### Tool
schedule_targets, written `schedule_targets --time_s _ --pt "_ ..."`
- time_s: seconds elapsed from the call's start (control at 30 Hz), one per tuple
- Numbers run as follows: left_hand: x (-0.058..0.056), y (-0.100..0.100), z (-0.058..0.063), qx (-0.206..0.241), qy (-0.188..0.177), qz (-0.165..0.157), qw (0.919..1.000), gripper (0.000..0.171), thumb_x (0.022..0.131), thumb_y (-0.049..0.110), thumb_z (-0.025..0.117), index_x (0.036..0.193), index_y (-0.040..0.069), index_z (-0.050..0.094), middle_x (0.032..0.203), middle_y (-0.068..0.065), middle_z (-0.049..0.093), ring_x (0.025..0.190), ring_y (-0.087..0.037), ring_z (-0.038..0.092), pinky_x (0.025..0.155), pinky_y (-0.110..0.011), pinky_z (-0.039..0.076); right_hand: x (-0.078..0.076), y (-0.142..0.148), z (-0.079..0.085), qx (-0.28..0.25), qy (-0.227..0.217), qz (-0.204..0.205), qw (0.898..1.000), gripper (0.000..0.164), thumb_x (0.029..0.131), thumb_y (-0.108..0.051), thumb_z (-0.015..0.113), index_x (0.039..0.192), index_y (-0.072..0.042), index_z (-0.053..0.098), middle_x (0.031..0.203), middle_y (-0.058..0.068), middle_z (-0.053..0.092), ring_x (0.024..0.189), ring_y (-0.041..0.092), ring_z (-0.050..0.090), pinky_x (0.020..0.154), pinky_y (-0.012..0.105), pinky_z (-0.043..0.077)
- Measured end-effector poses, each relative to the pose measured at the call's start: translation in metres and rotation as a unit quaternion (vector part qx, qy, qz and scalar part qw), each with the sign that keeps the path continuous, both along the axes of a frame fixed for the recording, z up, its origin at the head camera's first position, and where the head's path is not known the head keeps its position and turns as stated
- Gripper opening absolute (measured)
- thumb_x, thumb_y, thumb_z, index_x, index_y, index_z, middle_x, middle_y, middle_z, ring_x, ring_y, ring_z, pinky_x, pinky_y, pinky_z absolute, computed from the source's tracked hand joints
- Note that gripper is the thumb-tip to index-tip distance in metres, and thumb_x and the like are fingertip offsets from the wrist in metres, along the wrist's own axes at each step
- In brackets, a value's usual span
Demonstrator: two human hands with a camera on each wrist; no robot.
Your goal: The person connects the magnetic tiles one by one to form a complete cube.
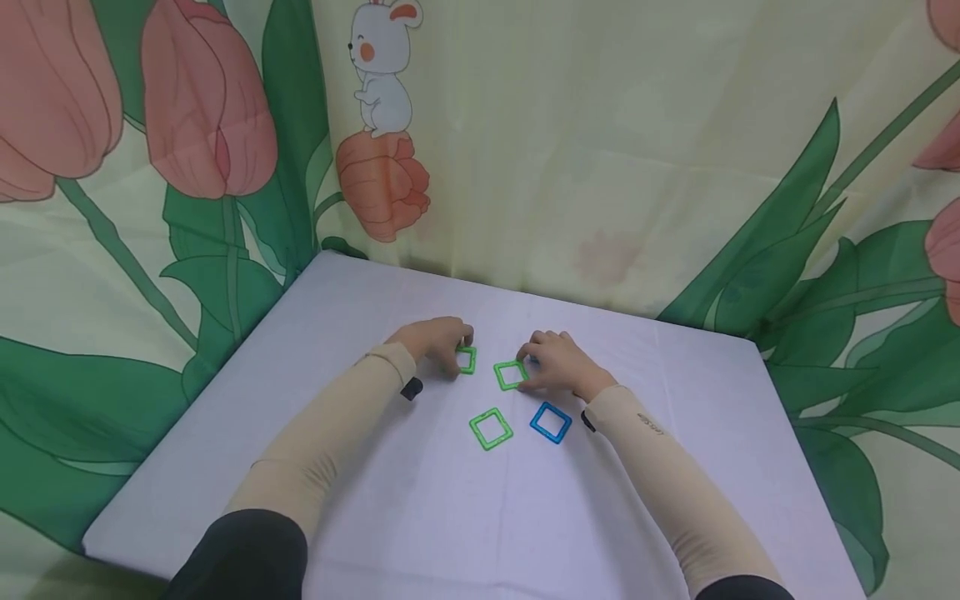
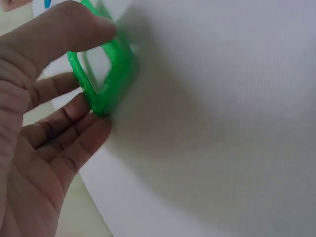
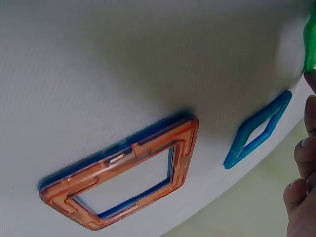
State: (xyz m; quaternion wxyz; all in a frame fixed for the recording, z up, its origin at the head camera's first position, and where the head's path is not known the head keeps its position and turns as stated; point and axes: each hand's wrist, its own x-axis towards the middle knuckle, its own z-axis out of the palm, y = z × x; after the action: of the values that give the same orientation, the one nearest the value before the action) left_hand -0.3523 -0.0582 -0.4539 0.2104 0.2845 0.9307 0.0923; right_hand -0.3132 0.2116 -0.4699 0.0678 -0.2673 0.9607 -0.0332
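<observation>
At the far middle of the table, my left hand (image 1: 438,340) pinches a green square magnetic tile (image 1: 472,360). In the left wrist view the thumb lies over the green frame (image 2: 118,66) and fingertips meet its lower corner. My right hand (image 1: 562,364) holds another green square tile (image 1: 498,377) by its right side, thumb near, index finger far. A bit of blue (image 1: 534,360) shows beneath its fingers. Nearer the body lie a third green tile (image 1: 491,409) and a blue tile (image 1: 542,436). The right wrist view shows an orange frame (image 3: 185,148) against blue edges.
A white cloth covers the table (image 1: 420,500). Behind it hangs a curtain (image 1: 600,167) printed with tulips and a rabbit. Another blue tile (image 3: 239,140) lies near the table edge in the right wrist view.
</observation>
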Motion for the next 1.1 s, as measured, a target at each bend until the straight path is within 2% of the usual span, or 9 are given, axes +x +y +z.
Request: schedule_targets --time_s 0.13,0.27,0.43,0.6,0.8,1.1 --pt "-0.001 -0.001 -0.004 0.029 0.017 -0.006 0.9994 0.059 0.078 0.027 0.087 0.129 0.012 0.062 0.115 -0.004 0.062 0.103 -0.02 0.057 0.096 -0.034 0.051 0.0 -0.004 -0.001 -0.001 0.003 -0.007 1.0 0.059 0.079 -0.057 0.084 0.123 -0.02 0.072 0.116 0.002 0.063 0.105 0.021 0.055 0.095 0.043 0.041" --pt "0.001 -0.001 -0.009 0.095 0.021 -0.006 0.9952 0.054 0.079 0.024 0.087 0.124 0.01 0.061 0.11 -0.003 0.063 0.099 -0.019 0.057 0.093 -0.033 0.052 0.001 -0.006 0.001 0.001 0.003 -0.017 1.0 0.059 0.079 -0.056 0.085 0.122 -0.018 0.072 0.116 0.004 0.064 0.103 0.022 0.055 0.094 0.044 0.041" --pt "0.006 -0.002 -0.02 0.184 0.004 0.014 0.9829 0.052 0.078 0.02 0.087 0.121 0.009 0.061 0.107 -0.003 0.065 0.099 -0.018 0.06 0.093 -0.031 0.054 0.003 -0.011 0.004 0.0 0.004 -0.025 1.0 0.06 0.079 -0.057 0.085 0.121 -0.016 0.072 0.117 0.005 0.065 0.102 0.025 0.057 0.092 0.044 0.042" --pt "0.011 0.001 -0.03 0.246 -0.025 0.031 0.9685 0.053 0.079 0.019 0.087 0.123 0.008 0.058 0.111 -0.004 0.066 0.103 -0.017 0.063 0.096 -0.029 0.055 0.003 -0.014 0.003 0.005 0.003 -0.035 0.999 0.061 0.079 -0.058 0.084 0.121 -0.016 0.072 0.116 0.004 0.066 0.102 0.025 0.058 0.093 0.045 0.043" --pt "0.017 0.004 -0.036 0.285 -0.051 0.064 0.9552 0.056 0.08 0.017 0.086 0.126 0.008 0.056 0.115 -0.006 0.067 0.108 -0.018 0.066 0.099 -0.028 0.055 -0.001 -0.018 -0.002 0.002 0.01 -0.028 1.0 0.06 0.079 -0.059 0.084 0.12 -0.016 0.072 0.118 0.003 0.067 0.104 0.025 0.059 0.092 0.045 0.044" --pt "0.019 0.008 -0.04 0.299 -0.058 0.073 0.9497 0.054 0.082 0.017 0.086 0.126 0.007 0.055 0.117 -0.007 0.066 0.109 -0.018 0.066 0.1 -0.026 0.055 -0.004 -0.024 -0.005 0.008 0.015 -0.031 0.999 0.061 0.078 -0.061 0.083 0.118 -0.017 0.072 0.116 0.003 0.067 0.105 0.026 0.06 0.093 0.045 0.044"
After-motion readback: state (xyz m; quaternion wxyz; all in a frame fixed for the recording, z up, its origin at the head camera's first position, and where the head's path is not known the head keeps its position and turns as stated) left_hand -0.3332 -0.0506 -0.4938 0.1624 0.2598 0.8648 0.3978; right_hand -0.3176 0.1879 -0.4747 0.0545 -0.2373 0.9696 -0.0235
